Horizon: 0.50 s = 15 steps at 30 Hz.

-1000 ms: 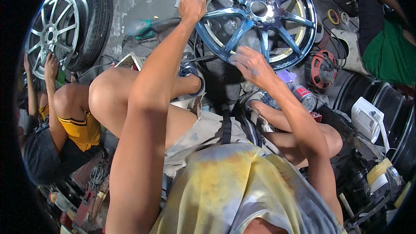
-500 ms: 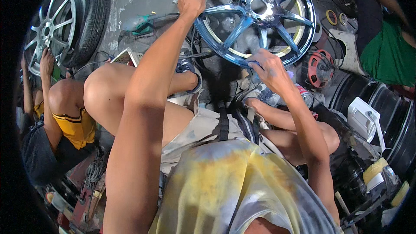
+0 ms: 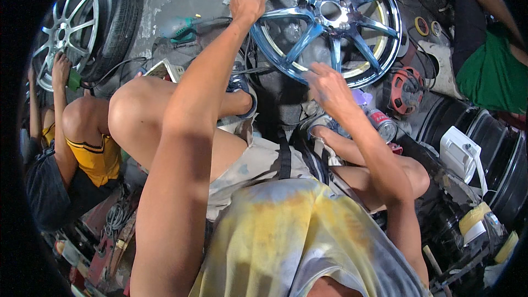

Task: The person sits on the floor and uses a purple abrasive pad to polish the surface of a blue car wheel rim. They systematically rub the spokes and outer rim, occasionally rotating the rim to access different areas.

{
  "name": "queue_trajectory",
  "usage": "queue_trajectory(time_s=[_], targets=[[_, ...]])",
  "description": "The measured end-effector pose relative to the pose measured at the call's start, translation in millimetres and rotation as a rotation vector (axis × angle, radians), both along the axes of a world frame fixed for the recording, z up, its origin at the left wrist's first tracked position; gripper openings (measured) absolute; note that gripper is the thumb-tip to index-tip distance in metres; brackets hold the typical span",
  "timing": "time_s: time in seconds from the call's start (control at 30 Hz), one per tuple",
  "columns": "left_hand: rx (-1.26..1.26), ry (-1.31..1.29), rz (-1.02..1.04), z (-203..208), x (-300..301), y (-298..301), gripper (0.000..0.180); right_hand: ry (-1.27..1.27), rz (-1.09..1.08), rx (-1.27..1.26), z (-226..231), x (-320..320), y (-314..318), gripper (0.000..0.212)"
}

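A shiny blue-chrome alloy wheel rim (image 3: 307, 42) with several spokes lies tilted before my feet. My left hand (image 3: 247, 3) is closed around the rim's outer edge at its upper left. At the near edge of the same rim is my right hand (image 3: 331, 92), fingers bent together against the lip and slightly smeared by motion. Whatever those fingers pinch, if anything, is hidden; bluish smudges show on the back of this hand. A pale yellowish inner ring (image 3: 360, 66) shows behind the spokes.
At left a co-worker's hand (image 3: 60, 69) touches a silver rim (image 3: 61, 34) beside a tyre (image 3: 122, 27). Right of my rim lie a red-orange slotted part (image 3: 407, 91), a can (image 3: 382, 124) and tape rolls (image 3: 421, 26). A green power tool (image 3: 181, 30) with a cord lies left.
My right hand has moved slightly left and a little lower along the rim's near edge. My left hand keeps its hold. The co-worker's hand now has a green thing beside it.
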<state>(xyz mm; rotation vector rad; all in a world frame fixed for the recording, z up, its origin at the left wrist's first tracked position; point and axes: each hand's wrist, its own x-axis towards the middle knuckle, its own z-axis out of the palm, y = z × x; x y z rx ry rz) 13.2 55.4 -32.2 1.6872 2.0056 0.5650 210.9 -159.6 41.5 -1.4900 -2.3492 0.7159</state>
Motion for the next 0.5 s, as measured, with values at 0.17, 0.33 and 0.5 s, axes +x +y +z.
queue_trajectory(time_s=[0.17,0.33,0.5], targets=[[-0.011,-0.009,0.014,-6,-5,3,0.055,0.023,0.098,-0.022,9,9,2,0.012],[-0.017,-0.005,0.006,-5,-1,4,0.054,0.110,0.047,0.066,-1,-2,5,0.015],[-0.013,-0.032,0.023,1,-4,-2,0.053,0.095,0.059,-0.104,8,15,0,0.011]])
